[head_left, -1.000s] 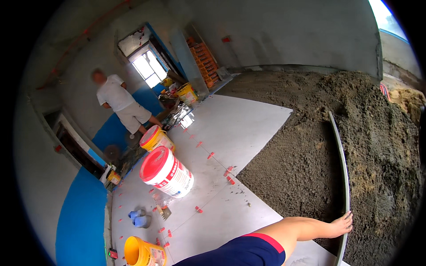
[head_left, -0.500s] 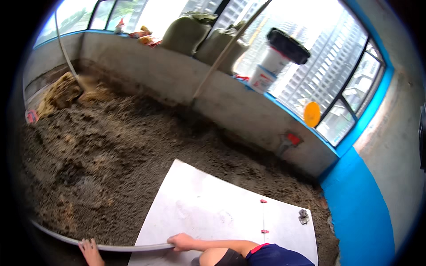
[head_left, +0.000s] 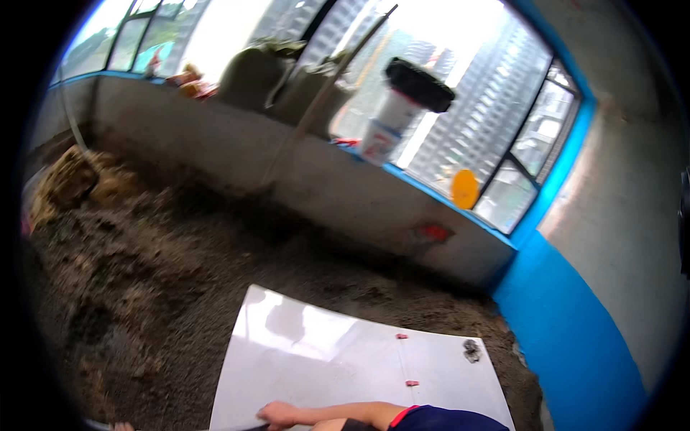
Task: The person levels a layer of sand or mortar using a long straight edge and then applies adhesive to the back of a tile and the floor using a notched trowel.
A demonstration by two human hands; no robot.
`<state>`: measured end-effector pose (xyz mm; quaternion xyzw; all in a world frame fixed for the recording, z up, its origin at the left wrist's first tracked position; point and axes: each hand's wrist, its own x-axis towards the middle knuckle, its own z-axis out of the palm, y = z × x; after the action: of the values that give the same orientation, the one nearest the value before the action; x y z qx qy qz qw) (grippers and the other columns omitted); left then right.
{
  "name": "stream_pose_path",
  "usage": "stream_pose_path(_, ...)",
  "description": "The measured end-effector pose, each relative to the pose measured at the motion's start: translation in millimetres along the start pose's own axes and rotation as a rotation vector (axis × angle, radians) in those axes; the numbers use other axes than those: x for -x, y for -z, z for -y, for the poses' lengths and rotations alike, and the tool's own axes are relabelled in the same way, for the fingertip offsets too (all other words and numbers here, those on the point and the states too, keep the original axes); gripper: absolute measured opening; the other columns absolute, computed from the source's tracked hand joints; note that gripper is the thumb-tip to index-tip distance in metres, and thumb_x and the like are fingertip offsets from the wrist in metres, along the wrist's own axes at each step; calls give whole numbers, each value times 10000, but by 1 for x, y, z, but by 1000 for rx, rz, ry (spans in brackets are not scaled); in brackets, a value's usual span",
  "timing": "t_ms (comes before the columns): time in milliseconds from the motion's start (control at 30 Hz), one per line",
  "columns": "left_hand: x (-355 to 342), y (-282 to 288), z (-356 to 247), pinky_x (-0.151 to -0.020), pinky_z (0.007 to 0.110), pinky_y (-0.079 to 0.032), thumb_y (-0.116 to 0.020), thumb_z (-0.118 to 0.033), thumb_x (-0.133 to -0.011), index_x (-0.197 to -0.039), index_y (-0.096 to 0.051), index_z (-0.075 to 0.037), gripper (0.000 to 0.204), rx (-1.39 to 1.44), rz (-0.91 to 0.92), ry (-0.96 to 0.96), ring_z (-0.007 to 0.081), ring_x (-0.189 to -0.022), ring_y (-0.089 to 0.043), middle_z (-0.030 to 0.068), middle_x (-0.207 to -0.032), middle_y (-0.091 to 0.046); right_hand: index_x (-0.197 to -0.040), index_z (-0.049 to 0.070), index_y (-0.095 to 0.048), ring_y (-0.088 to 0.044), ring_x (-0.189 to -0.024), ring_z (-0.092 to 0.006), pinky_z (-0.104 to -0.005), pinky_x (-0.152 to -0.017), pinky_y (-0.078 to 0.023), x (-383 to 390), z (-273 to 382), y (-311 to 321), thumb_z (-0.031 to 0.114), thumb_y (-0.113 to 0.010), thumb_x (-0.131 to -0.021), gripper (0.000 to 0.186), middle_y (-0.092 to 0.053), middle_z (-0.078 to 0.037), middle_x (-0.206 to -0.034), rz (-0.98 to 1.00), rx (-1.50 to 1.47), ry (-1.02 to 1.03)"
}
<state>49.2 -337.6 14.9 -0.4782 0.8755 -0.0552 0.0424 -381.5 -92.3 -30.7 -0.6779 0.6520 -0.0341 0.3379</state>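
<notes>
inside tile edge (head_left: 231, 359), right hand (head_left: 279, 414)

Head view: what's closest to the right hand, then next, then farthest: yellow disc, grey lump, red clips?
1. Red clips: right side, nearest the right hand.
2. Grey lump: farther right, on the tiles.
3. Yellow disc: up by the window.

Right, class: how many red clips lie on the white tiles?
2: one red clip by the far edge of the white tiles, another nearer the person's right arm. More may be hidden by that arm.
</notes>
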Motion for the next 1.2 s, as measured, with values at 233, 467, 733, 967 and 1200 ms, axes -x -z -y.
stream_pose_path(233, -92, 110, -94, -908, 423, -503, -652, -88, -754, -860, -713, -106, 124, 151, 276, 16, 289, -960, -662, 130, -946, -707, -839, 129, -715, -672, -729, -344, -451, -677, -537, 65, -45, 68, 437, -751, -754, 322, -690, -123, -757, -91, 116, -260)
stream_pose_path(467, -41, -23, -35, -1021, 479, -407, -612, -167, -861, -940, -683, -126, 113, 133, 90, -90, 239, -1023, -616, 79, -981, -673, -757, 64, -628, -630, -679, -397, -477, -613, -500, 59, -27, 16, 329, -801, -717, 319, -629, -160, -694, -149, 94, -134)
stream_pose_path(733, -92, 12, -191, -1110, 538, -307, -620, -216, -836, -923, -676, -159, 118, 110, -130, -418, 225, -1028, -581, 6, -935, -646, -1284, -10, -598, -652, -922, -465, -515, -839, -526, 209, -140, -48, 422, -760, -801, 668, -693, -268, -976, -48, 206, -449)
stream_pose_path(967, -135, -12, -262, -1060, 480, -342, -593, -215, -851, -898, -675, -159, 110, 197, -237, -606, 199, -1008, -569, -14, -910, -637, -1299, -14, -584, -660, -944, -456, -518, -833, -519, 258, -152, -75, 472, -745, -782, 727, -691, -279, -1007, -100, 173, -678)
stream_pose_path(1200, -89, -3, -196, -866, 369, -391, -635, -209, -792, -884, -619, -116, 131, 321, -106, -677, 199, -941, -569, 7, -873, -617, -1179, -77, -612, -617, -744, -472, -520, -659, -504, 255, -122, -50, 406, -745, -827, 612, -652, -280, -828, -109, 178, -322)
